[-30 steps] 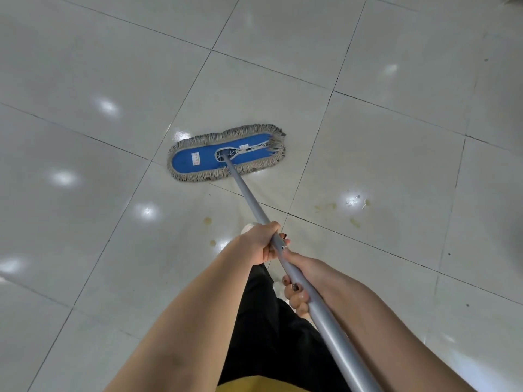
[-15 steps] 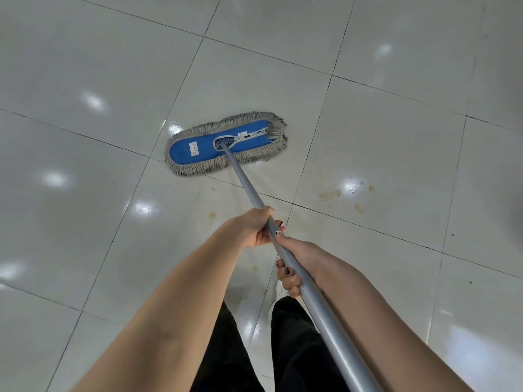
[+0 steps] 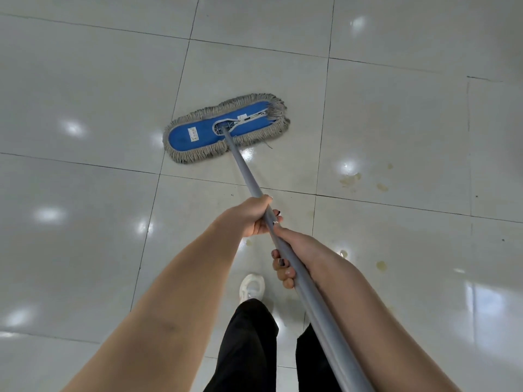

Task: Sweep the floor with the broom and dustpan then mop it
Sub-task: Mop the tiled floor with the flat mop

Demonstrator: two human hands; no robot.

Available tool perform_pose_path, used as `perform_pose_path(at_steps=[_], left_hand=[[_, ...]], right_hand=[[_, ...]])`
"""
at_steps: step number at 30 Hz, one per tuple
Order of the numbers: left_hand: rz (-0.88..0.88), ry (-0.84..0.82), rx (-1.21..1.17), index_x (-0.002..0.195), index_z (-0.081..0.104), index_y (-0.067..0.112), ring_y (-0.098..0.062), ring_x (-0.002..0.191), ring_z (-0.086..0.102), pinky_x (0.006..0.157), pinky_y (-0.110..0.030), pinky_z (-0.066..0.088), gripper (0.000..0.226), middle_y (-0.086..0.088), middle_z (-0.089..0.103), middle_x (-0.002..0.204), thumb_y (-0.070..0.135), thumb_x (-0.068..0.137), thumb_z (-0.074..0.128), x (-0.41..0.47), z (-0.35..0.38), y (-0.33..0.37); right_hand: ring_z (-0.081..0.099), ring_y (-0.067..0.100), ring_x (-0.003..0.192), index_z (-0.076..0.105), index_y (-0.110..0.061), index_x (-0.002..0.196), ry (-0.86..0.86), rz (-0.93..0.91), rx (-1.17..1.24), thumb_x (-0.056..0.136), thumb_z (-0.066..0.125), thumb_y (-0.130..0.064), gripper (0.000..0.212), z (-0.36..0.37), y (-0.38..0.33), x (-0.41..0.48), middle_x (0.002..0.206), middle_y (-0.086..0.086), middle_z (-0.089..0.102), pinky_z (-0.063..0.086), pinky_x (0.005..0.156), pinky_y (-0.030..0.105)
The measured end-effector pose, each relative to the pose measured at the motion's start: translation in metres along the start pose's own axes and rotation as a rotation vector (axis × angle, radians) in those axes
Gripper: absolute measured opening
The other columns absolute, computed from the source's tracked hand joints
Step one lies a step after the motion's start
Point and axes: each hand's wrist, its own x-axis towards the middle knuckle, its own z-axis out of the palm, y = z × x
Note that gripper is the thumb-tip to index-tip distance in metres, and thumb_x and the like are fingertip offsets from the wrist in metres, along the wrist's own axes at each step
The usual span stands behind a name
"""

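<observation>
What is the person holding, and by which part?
A mop, by its grey handle: the left hand grips further down towards the floor, the right hand just behind it.

You see bright overhead light glaring in white spots off the glossy floor (image 3: 93,80); tile lines (image 3: 324,108) bow toward the edges.

floor (image 3: 85,80): glossy tile, smooth, some yellowish stains
mop head (image 3: 226,127): blue cloth w/ stringy fringe
handle (image 3: 249,179): smooth grey metal prob, matte-ish
</observation>
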Motion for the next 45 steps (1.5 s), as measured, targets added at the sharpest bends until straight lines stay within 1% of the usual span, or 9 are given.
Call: perform_pose_path(at_steps=[5,7,14,19,24,31,36,40,45], left_hand=[[-0.003,0.003,0.014,0.100,0.040,0.008,-0.010,0.041,0.060,0.050,-0.024,0.052,0.016,-0.003,0.051,0.073,0.024,0.099,0.041,-0.003,-0.014,-0.015],[-0.003,0.004,0.013,0.098,0.040,0.008,-0.009,0.040,0.060,0.054,-0.025,0.052,0.016,-0.002,0.051,0.072,0.024,0.098,0.041,-0.007,-0.016,-0.023],[-0.045,-0.012,0.056,0.084,0.043,0.008,-0.009,0.038,0.059,0.052,-0.026,0.051,0.023,-0.002,0.052,0.072,0.025,0.099,0.038,-0.029,-0.008,-0.072],[-0.058,-0.009,0.124,0.084,0.043,0.008,-0.008,0.038,0.058,0.050,-0.025,0.051,0.025,-0.001,0.052,0.071,0.027,0.100,0.037,-0.051,0.016,-0.137],[-0.078,-0.015,0.147,0.085,0.044,0.007,-0.009,0.038,0.059,0.045,-0.024,0.049,0.025,-0.001,0.052,0.071,0.027,0.100,0.037,-0.067,0.041,-0.208],[-0.088,0.010,0.188,0.085,0.045,0.007,-0.009,0.037,0.059,0.043,-0.024,0.049,0.024,-0.001,0.053,0.069,0.025,0.100,0.038,-0.103,0.091,-0.304],[-0.126,0.006,0.187,0.080,0.046,0.007,-0.009,0.040,0.058,0.052,-0.026,0.052,0.028,-0.001,0.054,0.067,0.025,0.100,0.038,-0.131,0.125,-0.362],[-0.149,-0.008,0.159,0.082,0.046,0.006,-0.011,0.056,0.059,0.053,-0.026,0.053,0.027,-0.002,0.054,0.070,0.025,0.100,0.040,-0.142,0.137,-0.384],[-0.124,-0.032,0.174,0.086,0.047,0.007,-0.010,0.055,0.061,0.050,-0.025,0.053,0.026,0.000,0.056,0.069,0.027,0.100,0.039,-0.132,0.126,-0.366]], right_hand=[[0.036,0.010,0.024,0.044,-0.010,0.065,0.015,-0.008,0.080,0.090,0.052,-0.055,0.052,0.021,0.021,0.004,0.041,0.001,0.042,0.032,0.032,0.011],[0.036,0.009,0.024,0.043,-0.010,0.065,0.018,-0.020,0.103,0.090,0.052,-0.054,0.052,0.025,0.031,0.003,0.042,0.001,0.041,0.032,0.031,0.011],[0.035,0.009,0.025,0.044,-0.010,0.065,0.036,0.002,0.160,0.089,0.055,-0.051,0.049,0.024,0.089,-0.014,0.045,0.001,0.041,0.032,0.031,0.011],[0.035,0.009,0.025,0.044,-0.010,0.065,0.038,0.011,0.185,0.089,0.056,-0.052,0.049,0.008,0.160,-0.026,0.052,0.001,0.040,0.032,0.031,0.012],[0.035,0.009,0.024,0.044,-0.010,0.064,0.026,0.028,0.208,0.089,0.055,-0.053,0.051,-0.014,0.234,-0.036,0.044,0.000,0.042,0.032,0.030,0.011],[0.034,0.008,0.023,0.042,-0.010,0.063,0.036,0.042,0.223,0.088,0.056,-0.054,0.053,-0.054,0.339,-0.058,0.044,0.000,0.040,0.030,0.028,0.011],[0.035,0.008,0.024,0.043,-0.010,0.063,0.036,0.060,0.210,0.088,0.054,-0.055,0.053,-0.081,0.402,-0.075,0.043,0.000,0.041,0.031,0.027,0.012],[0.035,0.010,0.024,0.042,-0.010,0.063,0.027,0.079,0.220,0.088,0.053,-0.058,0.054,-0.091,0.425,-0.081,0.044,0.001,0.041,0.031,0.028,0.013],[0.036,0.011,0.025,0.044,-0.010,0.063,0.036,0.055,0.202,0.089,0.052,-0.056,0.054,-0.086,0.405,-0.071,0.043,0.002,0.041,0.032,0.029,0.013]])
